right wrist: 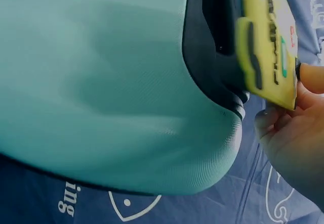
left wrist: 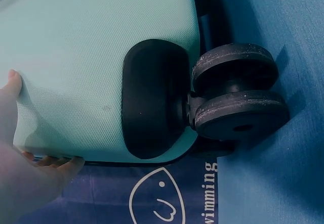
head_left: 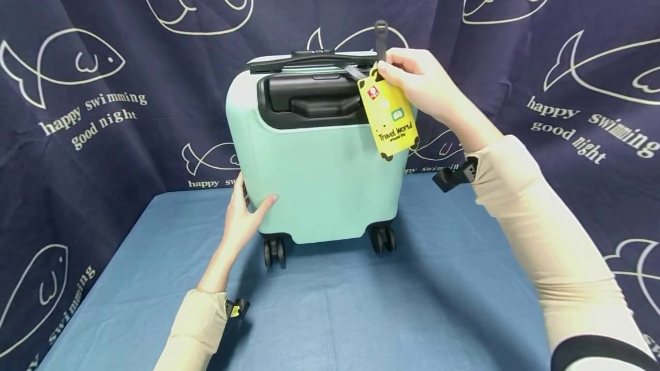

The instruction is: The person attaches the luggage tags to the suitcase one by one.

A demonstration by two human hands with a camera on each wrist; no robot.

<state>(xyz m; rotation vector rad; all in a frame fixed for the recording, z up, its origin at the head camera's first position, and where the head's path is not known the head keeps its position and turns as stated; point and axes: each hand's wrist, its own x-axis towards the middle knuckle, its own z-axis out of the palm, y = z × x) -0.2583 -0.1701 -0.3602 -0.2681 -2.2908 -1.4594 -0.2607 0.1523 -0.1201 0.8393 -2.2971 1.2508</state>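
A mint-green suitcase (head_left: 325, 182) stands upright on its black wheels, its black pull handle (head_left: 319, 87) sunk in the recess at the top. My left hand (head_left: 239, 222) holds the lower left side, thumb on the front face and fingers round the edge. In the left wrist view the thumb and fingertips straddle the suitcase corner beside a double wheel (left wrist: 240, 90). Up at the top right, my right hand (head_left: 423, 82) pinches the black strap (head_left: 381, 36) of a yellow luggage tag (head_left: 390, 116). The strap's end points up above the fingers; the tag hangs down in front of the case.
A blue cloth (head_left: 330, 308) covers the table under the suitcase. Behind and at both sides hangs a dark blue curtain (head_left: 93, 153) with white fish and whale drawings. A carry handle (head_left: 294, 62) spans the suitcase top.
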